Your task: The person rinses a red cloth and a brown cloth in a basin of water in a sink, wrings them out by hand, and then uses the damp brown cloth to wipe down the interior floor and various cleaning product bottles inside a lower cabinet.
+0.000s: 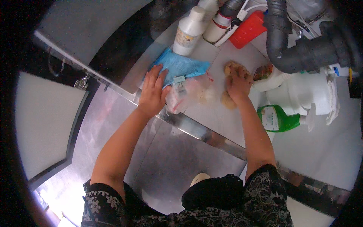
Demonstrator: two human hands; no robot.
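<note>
My left hand [154, 90] lies with its fingers spread on the near left edge of a blue plastic packet [181, 63]. Beside its thumb is a clear plastic bag [177, 100] with red marks, closed by a pale green binder clip [179, 79]. My right hand [238, 85] rests over potato-like round tan things on the cabinet floor; one [227, 100] shows below the hand, another [232, 66] above it. Whether the right fingers grip one of them is not plain. A pale item in thin plastic [205, 93] lies between the hands.
A white bottle [188, 34] stands behind the blue packet, near a red container [248, 29]. A grey drain pipe [279, 42] bends down at the right. Below it are a white tub [300, 93] and a green spray bottle [279, 118]. A metal-edged sill [201, 132] runs along the front; an open door [85, 68] stands left.
</note>
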